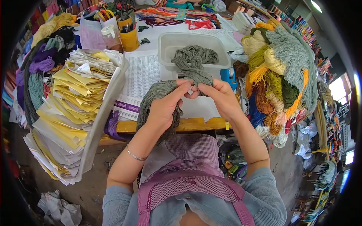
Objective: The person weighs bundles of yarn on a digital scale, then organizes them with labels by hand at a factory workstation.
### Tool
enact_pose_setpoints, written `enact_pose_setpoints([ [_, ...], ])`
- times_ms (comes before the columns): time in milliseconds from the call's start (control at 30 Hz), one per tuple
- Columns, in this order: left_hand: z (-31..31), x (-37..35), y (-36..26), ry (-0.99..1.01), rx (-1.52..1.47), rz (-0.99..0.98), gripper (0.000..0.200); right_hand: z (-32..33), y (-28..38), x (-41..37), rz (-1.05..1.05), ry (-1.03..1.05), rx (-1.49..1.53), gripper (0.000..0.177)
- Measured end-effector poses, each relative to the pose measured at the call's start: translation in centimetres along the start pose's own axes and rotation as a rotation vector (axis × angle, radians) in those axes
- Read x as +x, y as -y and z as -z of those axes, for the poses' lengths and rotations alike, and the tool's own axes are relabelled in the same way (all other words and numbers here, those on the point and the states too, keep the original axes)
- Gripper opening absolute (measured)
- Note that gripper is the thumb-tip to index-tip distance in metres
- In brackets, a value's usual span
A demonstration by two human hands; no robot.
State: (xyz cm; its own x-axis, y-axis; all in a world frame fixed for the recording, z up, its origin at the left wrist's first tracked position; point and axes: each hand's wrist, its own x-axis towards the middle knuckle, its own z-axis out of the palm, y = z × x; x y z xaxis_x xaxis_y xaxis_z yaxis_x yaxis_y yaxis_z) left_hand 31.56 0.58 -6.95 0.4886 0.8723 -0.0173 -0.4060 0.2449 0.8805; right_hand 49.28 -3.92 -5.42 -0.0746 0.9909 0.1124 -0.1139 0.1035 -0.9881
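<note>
A grey-green skein of thread [152, 98] hangs from my left hand [168, 104] down over the table's front edge. From my hands the thread runs up into a translucent plastic tub [166, 42], where more of it lies in a loose heap. My right hand [223, 97] pinches the strand where it leaves the tub, close beside the left fingertips. Both sets of fingers are closed on the thread and nearly meet. What lies between the fingertips is partly hidden. Under the tub and to its left is a printed list [141, 73].
A long bin [120, 77] packed with yellow and white papers stands at left. Multicoloured skeins [292, 52] pile up at right. Behind stand a jar [111, 37] and a yellow holder [129, 39] with tools. A purple-white punched card [127, 107] lies near the wooden table edge [196, 124].
</note>
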Motion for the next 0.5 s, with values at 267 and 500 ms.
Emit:
enact_pose_setpoints([
  [267,0.61,0.16,-0.34,0.033,0.123,0.027,0.021,-0.72,-0.33,-0.08,0.025,0.041,-0.003,0.02],
  [500,0.32,-0.1,0.23,-0.04,0.093,-0.081,0.019,-0.78,-0.75,0.02,0.025,-0.023,0.053,0.018],
])
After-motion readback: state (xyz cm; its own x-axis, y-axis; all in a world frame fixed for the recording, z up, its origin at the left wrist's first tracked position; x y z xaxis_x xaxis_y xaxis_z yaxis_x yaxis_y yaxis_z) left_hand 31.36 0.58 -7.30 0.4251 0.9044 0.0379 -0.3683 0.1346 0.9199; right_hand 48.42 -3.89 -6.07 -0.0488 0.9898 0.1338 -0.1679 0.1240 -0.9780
